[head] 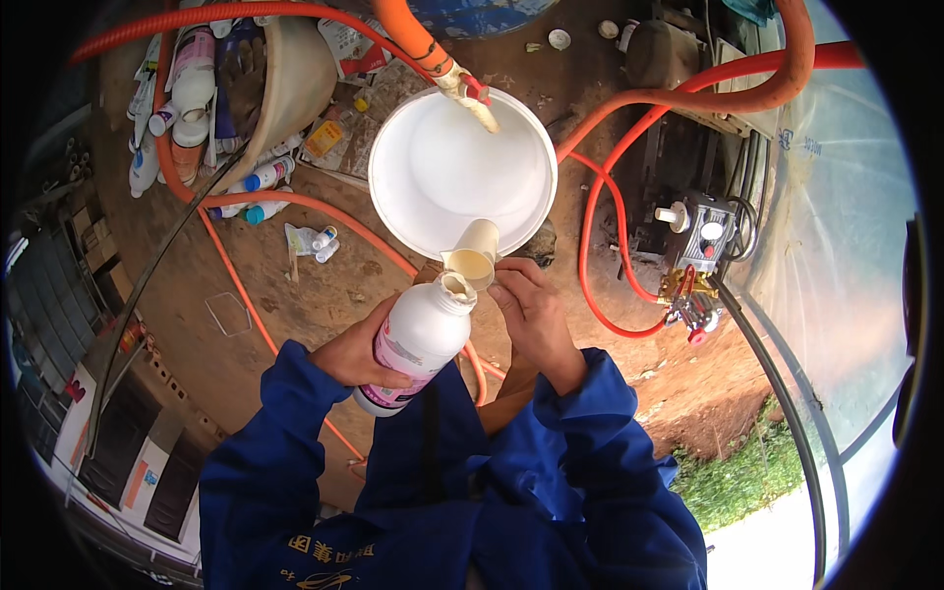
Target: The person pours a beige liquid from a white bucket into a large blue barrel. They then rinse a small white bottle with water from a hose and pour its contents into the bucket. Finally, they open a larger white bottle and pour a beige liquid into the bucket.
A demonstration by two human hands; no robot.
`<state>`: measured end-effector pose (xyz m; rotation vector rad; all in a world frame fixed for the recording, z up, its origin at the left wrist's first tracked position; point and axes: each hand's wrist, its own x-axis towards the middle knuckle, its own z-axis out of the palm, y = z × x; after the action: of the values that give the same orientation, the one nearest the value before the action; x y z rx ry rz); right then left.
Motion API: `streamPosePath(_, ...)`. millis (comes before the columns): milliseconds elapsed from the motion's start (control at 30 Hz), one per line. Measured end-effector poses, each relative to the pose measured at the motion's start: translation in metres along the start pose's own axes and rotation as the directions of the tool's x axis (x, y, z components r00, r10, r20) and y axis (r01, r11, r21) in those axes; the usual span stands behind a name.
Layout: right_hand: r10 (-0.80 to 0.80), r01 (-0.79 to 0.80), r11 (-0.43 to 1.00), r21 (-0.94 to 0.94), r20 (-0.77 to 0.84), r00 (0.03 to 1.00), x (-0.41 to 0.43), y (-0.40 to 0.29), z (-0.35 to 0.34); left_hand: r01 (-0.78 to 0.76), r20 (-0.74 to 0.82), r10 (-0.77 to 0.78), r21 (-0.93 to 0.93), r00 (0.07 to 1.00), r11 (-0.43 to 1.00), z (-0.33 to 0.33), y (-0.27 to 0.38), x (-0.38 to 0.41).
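Note:
My left hand (369, 354) grips a white plastic bottle (424, 328) with a pink label, tilted with its open mouth up and to the right. My right hand (531, 306) holds a small cream measuring cup (476, 254) by its side, close above the bottle's mouth. Pale liquid seems to lie in the cup; its amount is unclear. The cup overlaps the near rim of a round white tub (377, 195). Over the tub's far rim reaches an orange hose (413, 37) ending in a pipe fitting with a red-handled valve (476, 90).
Orange hoses (590, 251) loop over the dirt floor to a pump (700, 236) at the right. Several bottles (269, 173) lie at the left by a tipped container (302, 81) holding more bottles and a glove (243, 81). Plastic sheeting (841, 221) hangs at the right.

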<state>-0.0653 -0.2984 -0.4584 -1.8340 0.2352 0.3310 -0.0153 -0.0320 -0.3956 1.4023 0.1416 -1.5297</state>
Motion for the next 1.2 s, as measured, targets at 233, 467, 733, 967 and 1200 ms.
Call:
streamPosePath(233,-0.017,0.017,0.999,0.030,0.027,0.999,0.000,-0.001,-0.002,0.012,0.025,-0.010,-0.066,1.000,0.998,0.000,-0.002,-0.003)
streamPosePath(467,-0.046,0.045,0.999,0.018,0.035,0.998,0.000,-0.003,-0.001,0.013,0.028,-0.010,-0.112,1.000,0.994,0.002,0.000,-0.005)
streamPosePath(733,-0.043,0.043,0.999,0.017,0.046,0.998,-0.002,-0.003,0.000,-0.009,0.070,0.016,-0.099,0.997,0.995,0.000,-0.007,-0.007)
streamPosePath(967,-0.031,0.031,1.000,0.001,0.065,0.997,-0.003,-0.002,0.001,0.005,0.071,0.008,-0.170,0.997,0.985,0.001,-0.009,-0.009)
streamPosePath(1200,-0.028,0.032,0.999,-0.035,0.092,0.995,-0.004,0.001,0.002,-0.007,0.087,0.025,-0.196,0.996,0.981,0.000,-0.013,-0.010)
